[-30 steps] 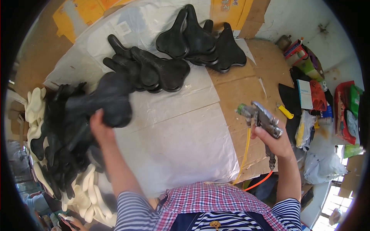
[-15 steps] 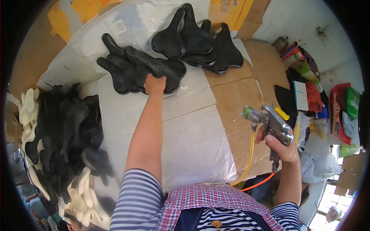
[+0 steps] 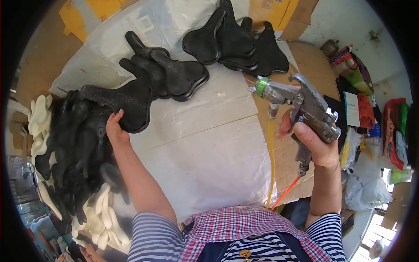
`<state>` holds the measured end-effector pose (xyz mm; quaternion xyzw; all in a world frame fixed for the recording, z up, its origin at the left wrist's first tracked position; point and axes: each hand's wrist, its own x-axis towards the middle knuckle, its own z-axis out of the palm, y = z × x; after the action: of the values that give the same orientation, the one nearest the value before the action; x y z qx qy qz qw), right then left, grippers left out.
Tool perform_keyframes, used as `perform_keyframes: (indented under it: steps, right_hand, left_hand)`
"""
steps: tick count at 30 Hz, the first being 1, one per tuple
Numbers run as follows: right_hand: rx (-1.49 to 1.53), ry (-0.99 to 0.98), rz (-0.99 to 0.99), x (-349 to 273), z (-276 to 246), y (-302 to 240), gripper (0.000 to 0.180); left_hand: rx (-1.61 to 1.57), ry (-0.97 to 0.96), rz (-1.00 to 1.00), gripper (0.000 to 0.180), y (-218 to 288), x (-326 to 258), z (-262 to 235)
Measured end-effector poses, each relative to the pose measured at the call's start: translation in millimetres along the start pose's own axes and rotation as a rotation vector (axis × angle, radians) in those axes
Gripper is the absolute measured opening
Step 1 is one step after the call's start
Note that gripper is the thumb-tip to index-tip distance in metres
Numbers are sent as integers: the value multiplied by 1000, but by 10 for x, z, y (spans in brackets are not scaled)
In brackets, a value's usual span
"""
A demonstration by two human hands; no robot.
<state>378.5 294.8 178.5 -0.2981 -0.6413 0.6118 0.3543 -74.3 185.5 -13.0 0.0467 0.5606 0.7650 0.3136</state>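
My left hand (image 3: 117,129) is closed on the wide end of a black bicycle saddle (image 3: 131,102), whose nose reaches left over the heap of black saddles (image 3: 80,144). My right hand (image 3: 316,144) is wrapped round the grip of a metal spray gun (image 3: 301,102) with a green ring at its nozzle. From the gun run a yellow hose (image 3: 271,161) and an orange hose (image 3: 286,192). Beyond my left hand lies a group of overlapping black saddles (image 3: 185,78). Another group of black saddles (image 3: 238,41) sits farther back, right of it.
White sheeting (image 3: 209,153) and brown cardboard (image 3: 314,65) cover the table. Cream-coloured saddle-shaped pieces (image 3: 102,218) lie beside and under the dark heap at the left. Along the right wall are a white plastic bag (image 3: 366,192), a red bag (image 3: 395,135) and a small box (image 3: 351,108).
My left hand has drawn one saddle from the near group and carried it left to the heap's edge. The spray gun has shifted slightly, nozzle farther left and up. The view has turned a little.
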Motion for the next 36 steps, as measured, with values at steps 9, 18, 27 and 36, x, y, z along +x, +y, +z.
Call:
perform_keyframes:
  steps: [9, 18, 27, 36]
  right_hand:
    - [-45, -63, 226, -298, -157, 162, 52]
    - [-121, -69, 275, 44, -115, 189, 50]
    - [-99, -92, 150, 132, -39, 210, 51]
    - [-203, -88, 344, -3, -182, 414, 52]
  left_hand:
    - [174, -224, -181, 31, -915, 719, 1149]
    - [55, -113, -152, 47, -1020, 299, 886]
    - [35, 5, -344, 45, -1216, 240, 1170]
    - [158, -61, -278, 49, -1206, -106, 847]
